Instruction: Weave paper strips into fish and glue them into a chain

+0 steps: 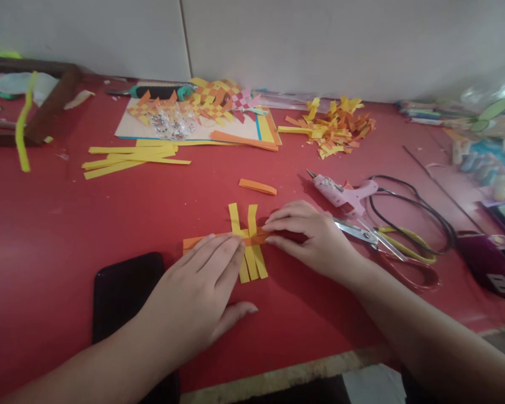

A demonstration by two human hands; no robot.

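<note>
On the red table (67, 224) lie crossed paper strips: two yellow strips (251, 247) running away from me and an orange strip (193, 242) laid across them. My left hand (197, 292) lies flat with fingers stretched out, its fingertips pressing on the orange strip at the left of the crossing. My right hand (311, 235) pinches the right end of the orange strip between thumb and fingers, beside the yellow strips.
A loose orange strip (257, 186) lies just beyond. Yellow strips (130, 157), woven paper pieces on a card (202, 106) and a scrap pile (332, 129) sit farther back. Pink glue gun (345, 193), scissors (387, 241) and cable lie right. A dark phone (126, 292) lies by my left wrist.
</note>
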